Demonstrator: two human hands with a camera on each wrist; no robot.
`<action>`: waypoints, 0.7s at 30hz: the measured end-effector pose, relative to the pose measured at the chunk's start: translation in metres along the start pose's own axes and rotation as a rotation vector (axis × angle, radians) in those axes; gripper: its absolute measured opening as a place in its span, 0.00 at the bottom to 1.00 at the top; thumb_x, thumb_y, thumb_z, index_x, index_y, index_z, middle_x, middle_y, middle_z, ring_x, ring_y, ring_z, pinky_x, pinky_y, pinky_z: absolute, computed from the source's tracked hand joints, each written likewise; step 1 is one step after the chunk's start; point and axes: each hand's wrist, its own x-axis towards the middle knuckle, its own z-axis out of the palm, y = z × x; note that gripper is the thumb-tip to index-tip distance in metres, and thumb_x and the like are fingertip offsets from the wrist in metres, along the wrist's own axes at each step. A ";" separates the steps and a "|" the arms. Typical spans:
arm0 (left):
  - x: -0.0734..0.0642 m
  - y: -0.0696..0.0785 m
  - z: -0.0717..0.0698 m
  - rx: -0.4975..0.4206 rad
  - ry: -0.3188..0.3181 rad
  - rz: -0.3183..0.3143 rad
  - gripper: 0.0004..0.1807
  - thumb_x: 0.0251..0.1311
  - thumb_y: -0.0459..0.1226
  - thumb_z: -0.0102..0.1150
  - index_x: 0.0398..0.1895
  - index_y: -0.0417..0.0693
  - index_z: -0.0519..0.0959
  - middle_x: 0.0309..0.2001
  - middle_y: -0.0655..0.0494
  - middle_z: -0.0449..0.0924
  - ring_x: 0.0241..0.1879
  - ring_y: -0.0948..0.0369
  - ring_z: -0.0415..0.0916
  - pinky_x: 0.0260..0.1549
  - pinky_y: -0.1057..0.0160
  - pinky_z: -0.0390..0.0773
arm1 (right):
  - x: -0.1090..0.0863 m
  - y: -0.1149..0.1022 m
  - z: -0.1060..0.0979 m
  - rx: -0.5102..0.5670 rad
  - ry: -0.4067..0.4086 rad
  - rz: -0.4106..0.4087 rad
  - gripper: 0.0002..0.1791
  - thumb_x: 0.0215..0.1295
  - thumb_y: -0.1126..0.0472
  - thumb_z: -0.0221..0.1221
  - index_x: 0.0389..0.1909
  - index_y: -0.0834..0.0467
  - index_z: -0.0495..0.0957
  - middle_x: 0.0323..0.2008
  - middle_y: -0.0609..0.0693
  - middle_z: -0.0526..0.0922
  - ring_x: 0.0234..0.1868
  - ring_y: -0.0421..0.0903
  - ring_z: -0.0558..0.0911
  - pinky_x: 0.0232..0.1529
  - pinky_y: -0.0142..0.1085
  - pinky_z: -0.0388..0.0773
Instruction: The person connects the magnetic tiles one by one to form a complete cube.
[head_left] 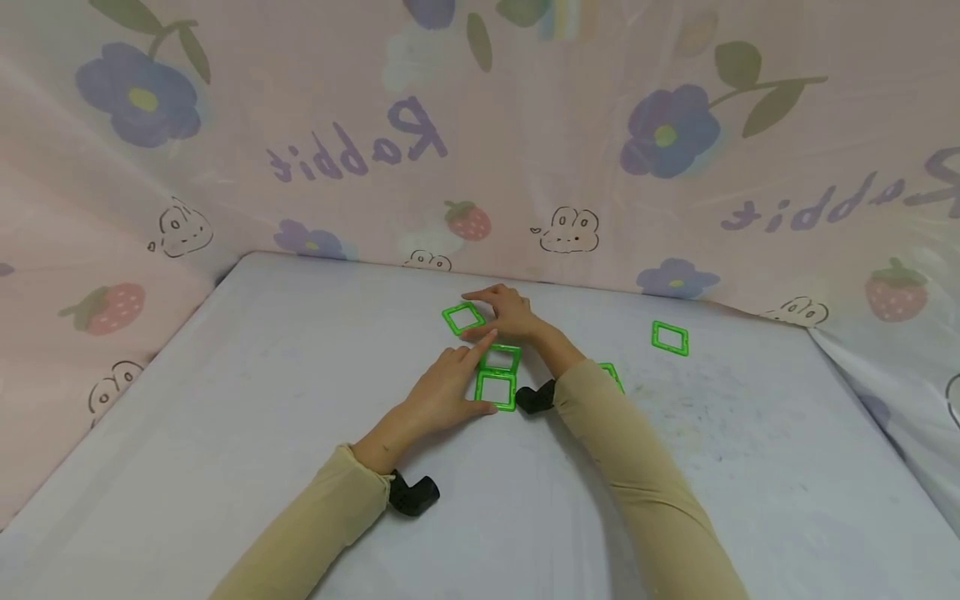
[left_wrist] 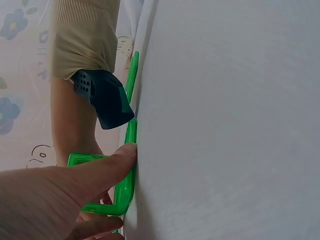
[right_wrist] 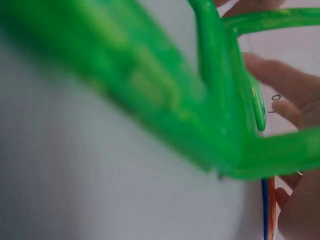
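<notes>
Two green square frame tiles, probably magnetic, meet edge to edge at the middle of the table in the head view: an upper tile (head_left: pixel 517 360) and a lower tile (head_left: pixel 513 392). My left hand (head_left: pixel 438 390) grips them from the left, its thumb at the lower end and index finger by the upper one. In the left wrist view, that thumb lies against a tile (left_wrist: pixel 122 192) standing up from the tabletop. Farther back, my right hand (head_left: pixel 512 317) holds a turned green tile (head_left: pixel 450 323) between thumb and fingers. Large green frames (right_wrist: pixel 220 115) fill the right wrist view, partly blurred.
Another green tile (head_left: pixel 670 352) lies at the right of the white table (head_left: pixel 300 350). One more tile (head_left: pixel 611 372) shows partly behind the right sleeve. Black wrist devices (head_left: pixel 415 495) protrude from both cuffs. A patterned curtain (head_left: pixel 510 150) rises behind the table's back edge.
</notes>
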 end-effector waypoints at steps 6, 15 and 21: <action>-0.001 0.001 0.000 0.000 -0.005 -0.007 0.56 0.49 0.45 0.73 0.77 0.52 0.46 0.58 0.40 0.72 0.55 0.46 0.69 0.54 0.50 0.72 | 0.001 -0.002 0.002 -0.056 -0.038 0.031 0.39 0.57 0.41 0.64 0.69 0.45 0.64 0.66 0.59 0.59 0.67 0.59 0.57 0.65 0.59 0.48; 0.001 0.001 0.002 0.003 -0.012 -0.018 0.57 0.49 0.46 0.72 0.77 0.53 0.45 0.60 0.40 0.71 0.56 0.47 0.68 0.54 0.50 0.72 | -0.004 -0.004 -0.001 -0.031 -0.007 0.086 0.35 0.54 0.40 0.66 0.62 0.47 0.72 0.63 0.57 0.64 0.65 0.58 0.60 0.65 0.57 0.51; 0.002 0.000 0.003 -0.001 -0.014 -0.028 0.57 0.50 0.47 0.72 0.77 0.54 0.45 0.60 0.41 0.71 0.56 0.47 0.68 0.54 0.51 0.71 | -0.007 -0.005 -0.003 -0.028 0.023 0.091 0.34 0.53 0.43 0.68 0.57 0.57 0.75 0.54 0.56 0.72 0.52 0.52 0.69 0.59 0.52 0.60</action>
